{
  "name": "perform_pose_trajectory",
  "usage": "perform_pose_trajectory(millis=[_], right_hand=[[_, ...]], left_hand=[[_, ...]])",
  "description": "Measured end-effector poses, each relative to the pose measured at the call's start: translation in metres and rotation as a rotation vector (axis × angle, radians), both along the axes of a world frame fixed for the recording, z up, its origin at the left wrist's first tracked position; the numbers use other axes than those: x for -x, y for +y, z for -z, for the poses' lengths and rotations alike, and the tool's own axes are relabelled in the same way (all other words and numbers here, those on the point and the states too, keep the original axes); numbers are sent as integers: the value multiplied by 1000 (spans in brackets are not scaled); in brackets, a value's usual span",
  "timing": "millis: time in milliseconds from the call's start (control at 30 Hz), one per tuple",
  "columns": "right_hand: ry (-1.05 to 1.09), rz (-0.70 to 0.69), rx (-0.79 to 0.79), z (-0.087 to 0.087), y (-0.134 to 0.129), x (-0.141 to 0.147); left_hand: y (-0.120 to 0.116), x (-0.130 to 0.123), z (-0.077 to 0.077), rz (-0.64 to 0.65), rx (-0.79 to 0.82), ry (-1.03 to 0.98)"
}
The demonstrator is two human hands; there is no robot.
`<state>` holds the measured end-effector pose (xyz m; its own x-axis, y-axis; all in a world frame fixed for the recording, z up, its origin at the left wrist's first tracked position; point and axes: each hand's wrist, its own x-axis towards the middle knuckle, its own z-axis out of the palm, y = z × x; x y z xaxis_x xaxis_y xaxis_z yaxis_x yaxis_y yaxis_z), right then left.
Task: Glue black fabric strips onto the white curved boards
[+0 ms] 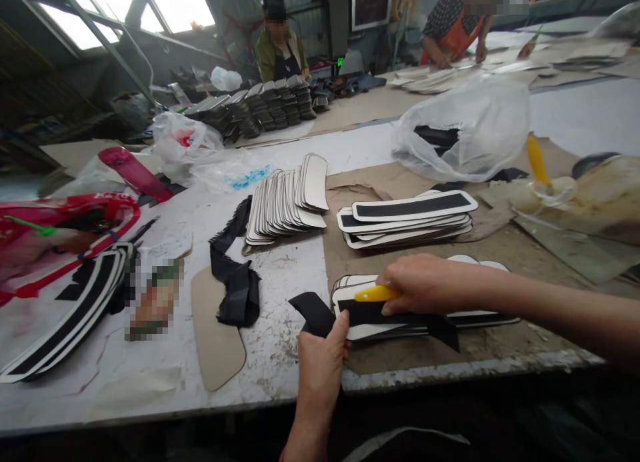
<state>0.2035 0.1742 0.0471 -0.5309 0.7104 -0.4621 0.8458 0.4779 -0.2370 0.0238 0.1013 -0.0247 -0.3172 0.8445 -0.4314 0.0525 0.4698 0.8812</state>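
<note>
My right hand [417, 285] is closed around a yellow tool [376, 293], whose exact kind I cannot make out. It rests over a black fabric strip [370, 313] lying along the top white panel of the near stack [473, 319]. My left hand [323, 355] grips the left end of that strip and panel, thumb on top, its other fingers mostly hidden. A loose strip end [314, 313] sticks out past the left edge, and another flap [445, 332] hangs over the front near my right wrist.
Behind lie a stack of strip-covered panels [410, 212] and a fanned pile of plain panels [287, 205]. Crumpled black fabric [240, 295] and a beige panel [215, 342] sit left. A yellow handle [537, 159] rises at right beside a plastic bag [480, 132]. Two people work across the table.
</note>
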Motion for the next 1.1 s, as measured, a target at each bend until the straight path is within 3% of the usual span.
perform_pose_trajectory(millis=[200, 333, 600, 933, 1100], right_hand=[[16, 311, 139, -15, -26, -86], [85, 502, 72, -11, -27, -112], [-219, 593, -100, 12, -15, -102], [-247, 568, -63, 14, -11, -101], [-290, 537, -132, 23, -15, -98]], left_hand=[[0, 2, 4, -12, 13, 9], [0, 3, 0, 11, 39, 46], [-3, 0, 1, -46, 70, 80], [-4, 4, 5, -12, 93, 50], [-5, 4, 6, 40, 74, 133]])
